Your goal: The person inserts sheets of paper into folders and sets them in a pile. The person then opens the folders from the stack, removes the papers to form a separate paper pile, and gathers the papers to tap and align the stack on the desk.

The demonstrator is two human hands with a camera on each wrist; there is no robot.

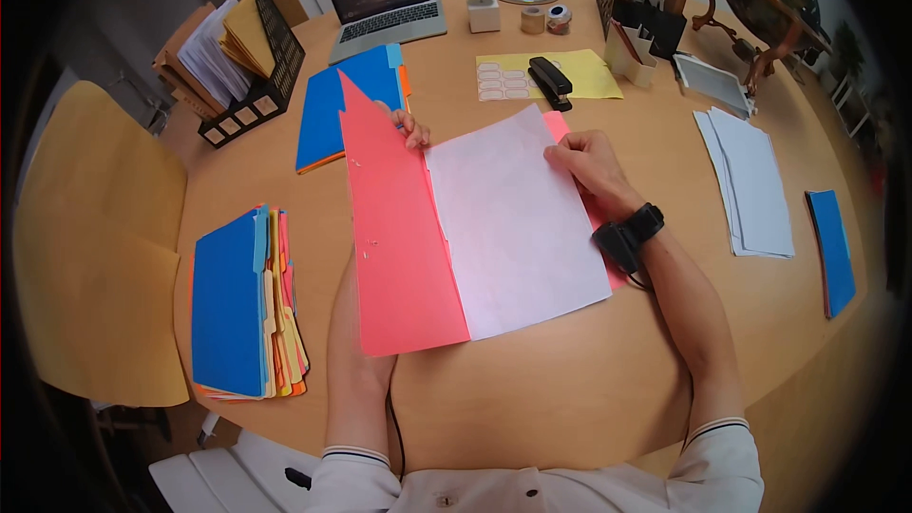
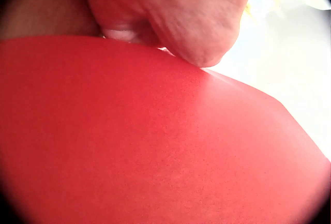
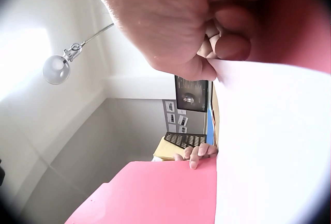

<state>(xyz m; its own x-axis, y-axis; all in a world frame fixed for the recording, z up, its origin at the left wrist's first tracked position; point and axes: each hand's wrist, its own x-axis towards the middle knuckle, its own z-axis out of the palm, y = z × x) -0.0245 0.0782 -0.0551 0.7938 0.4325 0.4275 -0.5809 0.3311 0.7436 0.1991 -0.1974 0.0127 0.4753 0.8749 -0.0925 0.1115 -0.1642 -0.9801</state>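
A pink file folder (image 1: pixel 404 256) stands open above the near part of the table. White paper (image 1: pixel 518 228) lies against its right half, with a strip of pink showing beyond the sheet's right side. My left hand (image 1: pixel 410 129) grips the folder from behind the left cover, fingertips curled over near the top of the fold; the cover hides most of that hand. With thumb and curled fingers, my right hand (image 1: pixel 591 163) pinches the paper near its upper right corner. The right wrist view shows the thumb on the sheet (image 3: pixel 269 125) and pink folder behind it.
Stacked coloured folders (image 1: pixel 228 304) lie at left, and a blue folder (image 1: pixel 351 100) farther back. A black stapler (image 1: pixel 550 82) rests on yellow sheets. Loose white papers (image 1: pixel 746 180) and a narrow blue item (image 1: pixel 833 252) are at right. A laptop (image 1: pixel 389 0) and file holder (image 1: pixel 256 76) stand behind.
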